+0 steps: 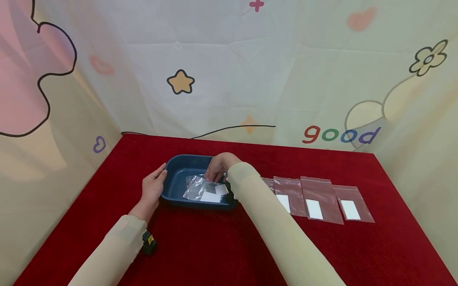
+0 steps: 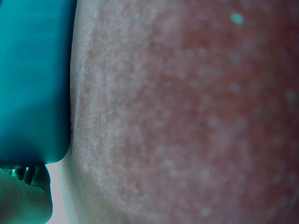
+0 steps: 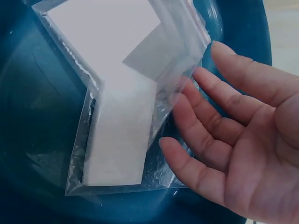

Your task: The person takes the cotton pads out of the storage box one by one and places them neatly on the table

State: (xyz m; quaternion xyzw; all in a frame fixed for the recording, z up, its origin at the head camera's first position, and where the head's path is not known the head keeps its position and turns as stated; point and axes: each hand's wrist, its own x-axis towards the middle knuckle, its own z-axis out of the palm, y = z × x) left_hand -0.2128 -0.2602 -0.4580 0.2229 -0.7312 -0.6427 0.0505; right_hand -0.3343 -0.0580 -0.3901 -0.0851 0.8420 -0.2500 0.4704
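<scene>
A blue plastic basin [image 1: 175,184] stands on the red cloth, holding clear zip bags [image 1: 195,188] with flat white rectangular pieces [image 1: 211,197] inside. At the basin's left end my left hand [image 1: 153,186] grips the rim, thumb and fingers at the wall. My right hand [image 1: 220,167] reaches down into the basin from the right. In the right wrist view, its thumb [image 3: 233,63] is apart from the fingers and close to the upper bag's zip edge. Other fingertips show through the clear plastic of a bag [image 3: 173,70]. Two white pieces overlap there, each in its bag.
Right of the basin, several clear zip bags [image 1: 322,194] lie in a row on the red cloth [image 1: 214,246], each with a white piece showing. My right forearm partly covers the leftmost ones. A printed curtain [image 1: 229,79] hangs behind the table and at both sides.
</scene>
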